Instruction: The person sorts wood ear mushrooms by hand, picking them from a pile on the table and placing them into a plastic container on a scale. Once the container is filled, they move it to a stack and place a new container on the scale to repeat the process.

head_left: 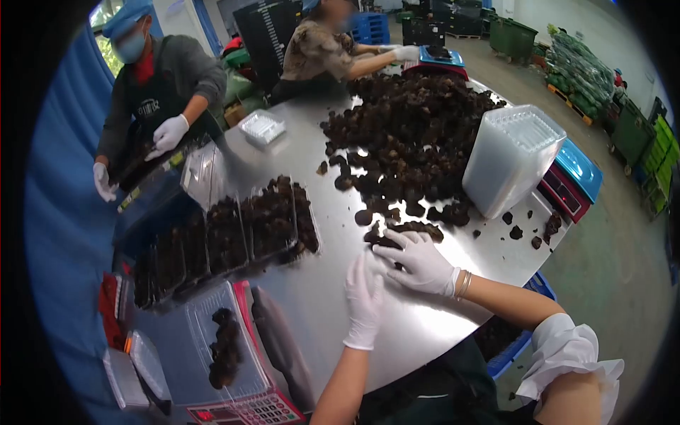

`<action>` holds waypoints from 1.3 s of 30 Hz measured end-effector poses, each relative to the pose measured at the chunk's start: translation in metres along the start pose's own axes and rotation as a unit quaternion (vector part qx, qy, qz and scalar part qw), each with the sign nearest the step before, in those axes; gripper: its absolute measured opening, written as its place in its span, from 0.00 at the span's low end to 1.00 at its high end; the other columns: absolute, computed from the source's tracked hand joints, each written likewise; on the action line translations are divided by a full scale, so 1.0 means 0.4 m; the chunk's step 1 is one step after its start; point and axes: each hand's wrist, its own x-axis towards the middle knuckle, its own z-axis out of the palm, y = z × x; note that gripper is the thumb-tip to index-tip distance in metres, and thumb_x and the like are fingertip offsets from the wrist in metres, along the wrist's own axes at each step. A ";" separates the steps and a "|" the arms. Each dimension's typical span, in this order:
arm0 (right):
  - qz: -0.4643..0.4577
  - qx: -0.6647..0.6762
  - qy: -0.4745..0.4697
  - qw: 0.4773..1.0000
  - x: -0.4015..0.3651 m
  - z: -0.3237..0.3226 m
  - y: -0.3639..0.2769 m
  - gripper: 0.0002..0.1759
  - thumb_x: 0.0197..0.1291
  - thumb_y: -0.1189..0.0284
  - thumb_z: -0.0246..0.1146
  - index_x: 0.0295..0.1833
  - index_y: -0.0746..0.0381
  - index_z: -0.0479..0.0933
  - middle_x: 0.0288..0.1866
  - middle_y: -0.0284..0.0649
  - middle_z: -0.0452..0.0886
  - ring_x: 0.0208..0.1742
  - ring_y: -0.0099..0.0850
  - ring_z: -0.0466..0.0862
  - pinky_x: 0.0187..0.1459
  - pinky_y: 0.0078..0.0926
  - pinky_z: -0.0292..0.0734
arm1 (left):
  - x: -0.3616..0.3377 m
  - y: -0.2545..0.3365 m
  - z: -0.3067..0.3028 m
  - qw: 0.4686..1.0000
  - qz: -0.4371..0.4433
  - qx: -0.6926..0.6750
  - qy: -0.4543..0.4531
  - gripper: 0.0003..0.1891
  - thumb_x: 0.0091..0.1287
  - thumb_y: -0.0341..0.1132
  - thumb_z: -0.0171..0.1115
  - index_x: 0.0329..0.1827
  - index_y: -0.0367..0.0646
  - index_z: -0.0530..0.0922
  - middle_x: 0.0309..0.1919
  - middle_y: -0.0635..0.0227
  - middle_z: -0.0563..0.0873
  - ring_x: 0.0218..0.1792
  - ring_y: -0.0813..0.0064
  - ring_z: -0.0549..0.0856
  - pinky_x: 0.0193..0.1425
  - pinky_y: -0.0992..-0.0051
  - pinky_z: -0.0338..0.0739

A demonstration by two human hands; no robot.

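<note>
Both my hands wear white gloves and work low over the steel table. My right hand [419,265] curves its fingers over a short row of dark brown, lumpy mushroom-like pieces [425,230]; some pieces show between the fingers. My left hand [363,304] is just beside it, fingers stretched upward near the row's near end, with nothing visible in them. Any tray under the row is hard to make out in the glare. Beyond the row spreads a big heap of the same pieces [418,127].
A stack of clear plastic trays [506,163] stands right of the heap, before a red and blue scale [577,170]. Filled trays [227,234] line the left. Another scale [248,404] carries a filled tray. Two co-workers [166,92] stand across the steel table [304,142].
</note>
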 end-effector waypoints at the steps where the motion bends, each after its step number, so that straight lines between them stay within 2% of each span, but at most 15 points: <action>1: -0.002 -0.005 0.018 1.000 0.000 -0.002 0.006 0.27 0.61 0.64 0.66 0.67 0.51 0.79 0.75 0.51 0.70 0.65 0.45 0.77 0.68 0.47 0.65 | 0.005 -0.010 -0.003 0.996 -0.016 -0.079 0.030 0.29 0.78 0.37 0.54 0.79 0.35 0.64 0.75 0.48 0.69 0.76 0.51 0.67 0.80 0.58 0.60; 2: 0.040 0.047 0.010 0.998 0.008 -0.020 0.012 0.30 0.61 0.61 0.67 0.70 0.52 0.77 0.75 0.51 0.70 0.66 0.50 0.75 0.70 0.50 0.64 | -0.005 -0.013 -0.006 0.985 -0.040 -0.156 0.059 0.27 0.81 0.37 0.51 0.79 0.35 0.63 0.75 0.49 0.69 0.76 0.54 0.67 0.81 0.60 0.60; 4: 0.110 -0.122 0.103 0.981 0.025 -0.022 0.029 0.34 0.63 0.56 0.66 0.73 0.54 0.72 0.75 0.54 0.69 0.70 0.57 0.70 0.72 0.57 0.60 | -0.003 0.025 -0.025 0.976 -0.084 -0.187 0.067 0.26 0.82 0.37 0.48 0.79 0.35 0.63 0.75 0.51 0.69 0.76 0.57 0.68 0.81 0.61 0.60; 7: 0.096 -0.053 -0.081 0.991 -0.006 0.042 0.032 0.38 0.65 0.52 0.64 0.76 0.57 0.68 0.77 0.57 0.66 0.77 0.62 0.62 0.75 0.64 0.53 | -0.011 0.022 -0.027 0.968 -0.092 -0.211 0.103 0.25 0.84 0.37 0.45 0.79 0.34 0.64 0.74 0.52 0.70 0.76 0.59 0.68 0.81 0.62 0.60; 10: 0.031 -0.056 -0.075 0.995 -0.088 0.054 -0.115 0.37 0.70 0.49 0.58 0.78 0.57 0.66 0.80 0.57 0.62 0.81 0.59 0.58 0.78 0.71 0.44 | -0.006 0.017 -0.032 0.966 -0.083 -0.219 0.105 0.24 0.84 0.36 0.46 0.78 0.33 0.64 0.73 0.50 0.68 0.74 0.57 0.70 0.79 0.61 0.64; 14: -0.015 0.049 -0.046 0.998 -0.121 0.032 -0.144 0.25 0.71 0.57 0.60 0.69 0.55 0.76 0.75 0.48 0.72 0.77 0.50 0.68 0.78 0.64 0.48 | -0.006 0.018 -0.035 0.975 -0.062 -0.195 0.091 0.23 0.84 0.35 0.46 0.77 0.33 0.64 0.73 0.49 0.66 0.71 0.56 0.71 0.76 0.60 0.68; 17: 0.067 0.123 0.065 0.988 -0.092 0.004 -0.083 0.13 0.65 0.70 0.64 0.55 0.55 0.84 0.61 0.42 0.82 0.65 0.42 0.77 0.71 0.47 0.61 | -0.004 0.014 -0.031 0.976 -0.068 -0.184 0.092 0.23 0.81 0.32 0.50 0.76 0.34 0.66 0.72 0.49 0.67 0.71 0.56 0.71 0.76 0.61 0.68; 18: 0.098 0.133 0.082 0.983 -0.085 0.015 -0.047 0.15 0.64 0.71 0.64 0.57 0.55 0.83 0.63 0.43 0.81 0.64 0.44 0.77 0.70 0.45 0.62 | -0.003 0.015 -0.028 0.981 -0.065 -0.159 0.094 0.23 0.80 0.31 0.51 0.75 0.34 0.67 0.72 0.49 0.67 0.71 0.56 0.71 0.76 0.61 0.67; 23: 0.120 0.113 0.124 0.978 -0.002 0.016 0.043 0.22 0.63 0.75 0.64 0.64 0.56 0.79 0.71 0.47 0.76 0.71 0.49 0.72 0.74 0.45 0.64 | -0.002 0.013 -0.016 0.987 -0.044 -0.122 0.099 0.27 0.73 0.24 0.56 0.76 0.35 0.67 0.73 0.48 0.67 0.72 0.53 0.70 0.75 0.59 0.68; 28: 0.099 0.041 0.082 0.991 0.066 0.081 0.055 0.30 0.65 0.66 0.64 0.71 0.63 0.72 0.73 0.66 0.69 0.73 0.61 0.69 0.73 0.51 0.66 | -0.007 0.030 -0.020 0.983 -0.078 -0.138 0.088 0.28 0.69 0.19 0.55 0.75 0.38 0.69 0.73 0.52 0.68 0.70 0.58 0.73 0.72 0.63 0.72; 30: 0.087 0.123 -0.006 0.989 0.058 0.078 0.017 0.29 0.65 0.67 0.63 0.71 0.62 0.73 0.72 0.64 0.70 0.73 0.59 0.70 0.72 0.52 0.66 | -0.004 0.024 -0.025 0.976 -0.100 -0.168 0.099 0.28 0.69 0.19 0.54 0.74 0.39 0.70 0.73 0.56 0.70 0.67 0.62 0.75 0.70 0.66 0.73; 34: -0.057 0.070 0.003 0.996 0.029 0.052 -0.054 0.21 0.63 0.69 0.64 0.62 0.57 0.79 0.66 0.50 0.77 0.68 0.50 0.76 0.66 0.50 0.71 | -0.008 0.044 -0.047 0.965 -0.130 -0.194 0.119 0.27 0.69 0.20 0.55 0.73 0.37 0.71 0.72 0.53 0.68 0.65 0.62 0.75 0.66 0.67 0.74; 37: -0.040 0.083 0.128 0.988 0.105 0.020 0.036 0.20 0.59 0.72 0.65 0.59 0.56 0.80 0.59 0.43 0.81 0.58 0.46 0.82 0.61 0.43 0.73 | 0.005 0.056 -0.066 0.964 -0.150 -0.167 0.144 0.25 0.69 0.25 0.58 0.72 0.38 0.73 0.71 0.53 0.71 0.69 0.58 0.70 0.73 0.62 0.67; 38: 0.050 0.113 0.118 0.985 0.133 0.004 0.093 0.21 0.62 0.69 0.64 0.61 0.58 0.80 0.66 0.46 0.78 0.71 0.50 0.72 0.75 0.52 0.61 | 0.008 0.051 -0.063 0.964 -0.153 -0.165 0.143 0.25 0.69 0.25 0.58 0.72 0.38 0.73 0.71 0.53 0.71 0.69 0.58 0.70 0.73 0.62 0.67; 39: 0.075 -0.006 0.176 0.982 0.167 -0.010 0.149 0.27 0.63 0.63 0.67 0.67 0.57 0.76 0.71 0.48 0.74 0.75 0.55 0.67 0.78 0.57 0.54 | 0.008 0.045 -0.059 0.976 -0.135 -0.117 0.128 0.26 0.69 0.25 0.59 0.72 0.39 0.73 0.71 0.53 0.71 0.71 0.56 0.69 0.75 0.61 0.64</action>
